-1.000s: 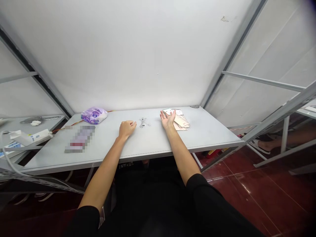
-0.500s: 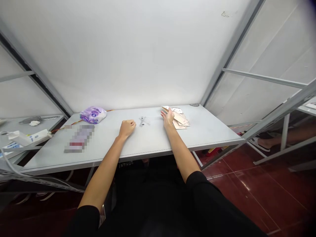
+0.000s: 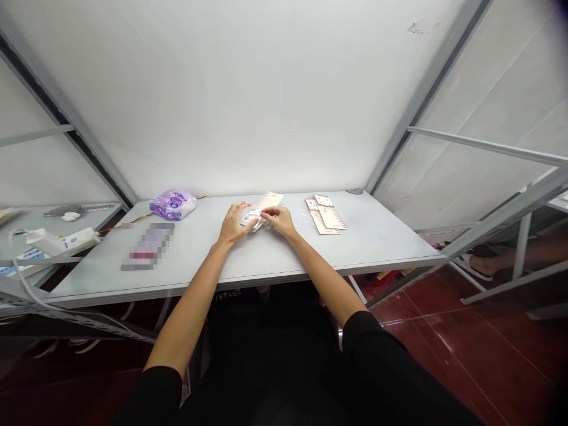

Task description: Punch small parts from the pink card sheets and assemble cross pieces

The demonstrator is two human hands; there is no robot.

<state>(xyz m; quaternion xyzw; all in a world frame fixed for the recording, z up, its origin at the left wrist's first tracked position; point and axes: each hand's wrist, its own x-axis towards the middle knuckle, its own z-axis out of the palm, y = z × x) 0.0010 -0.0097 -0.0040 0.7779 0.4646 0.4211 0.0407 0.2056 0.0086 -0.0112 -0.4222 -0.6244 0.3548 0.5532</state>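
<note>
Both my hands are together at the middle of the white table top. My left hand [image 3: 233, 223] has its fingers on the left end of a white printed slip [image 3: 251, 217]. My right hand [image 3: 277, 220] pinches the slip where it lies on a long beige paper envelope [image 3: 268, 201], and the hands hide part of both. To the right, a small stack of cream printed papers [image 3: 326, 214] lies flat on the table, not touched by either hand.
A white table [image 3: 377, 234] ends in a front edge close to my body. A purple-and-white soft packet [image 3: 173, 205] and a pixelated flat item [image 3: 148, 246] lie at its left. A white power strip [image 3: 62, 239] sits on a lower shelf further left. Metal shelf frames stand at both sides.
Both hands have come together at the table's middle, now holding the slip and beige envelope taken from the right-hand stack. The small silver item seen earlier no longer shows on the table.
</note>
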